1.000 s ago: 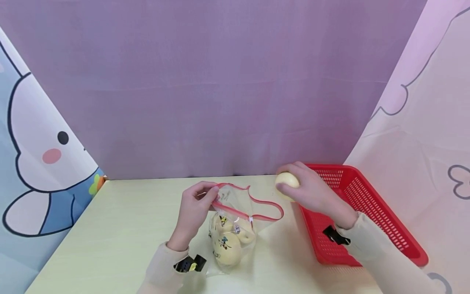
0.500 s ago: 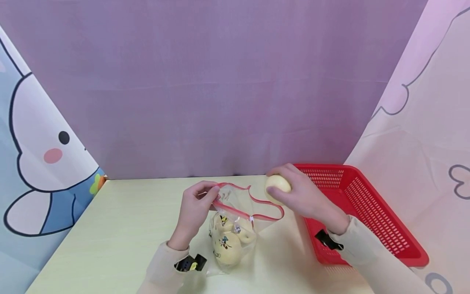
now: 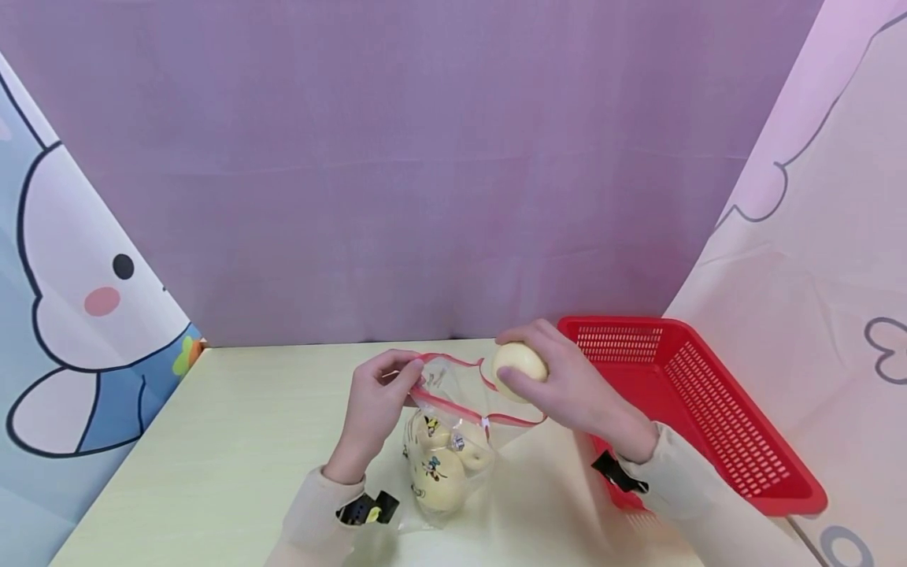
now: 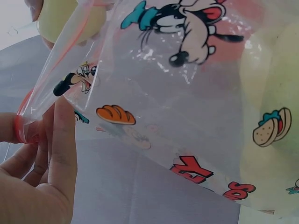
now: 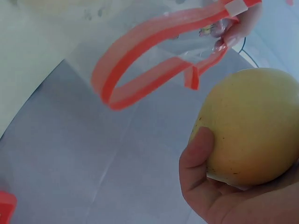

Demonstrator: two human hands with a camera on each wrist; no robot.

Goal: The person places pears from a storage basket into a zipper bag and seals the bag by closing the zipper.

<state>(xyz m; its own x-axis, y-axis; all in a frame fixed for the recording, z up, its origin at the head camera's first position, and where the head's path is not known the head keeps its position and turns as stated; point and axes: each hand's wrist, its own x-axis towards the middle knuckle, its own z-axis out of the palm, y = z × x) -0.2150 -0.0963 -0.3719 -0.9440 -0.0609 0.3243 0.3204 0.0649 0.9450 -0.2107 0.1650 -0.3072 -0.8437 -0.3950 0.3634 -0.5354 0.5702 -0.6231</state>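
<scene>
My left hand pinches the red-edged mouth of a clear plastic zip bag printed with cartoon figures. The bag stands on the table, its mouth spread apart, with a white slider on the red strip. Several pale yellow fruits lie in the bottom of the bag. Another round, pale yellow fruit, smooth with a few dark specks, is in the grip of my right hand. That hand holds it at the right side of the bag's mouth, overlapping the red strip in the head view.
A red perforated plastic basket stands on the right, partly behind my right forearm. The pale table ends at a purple cloth backdrop. Printed cloth sheets close off both sides.
My right hand has moved left with the fruit, from beside the basket's rim to the bag's mouth. The left hand and the bag have stayed in place.
</scene>
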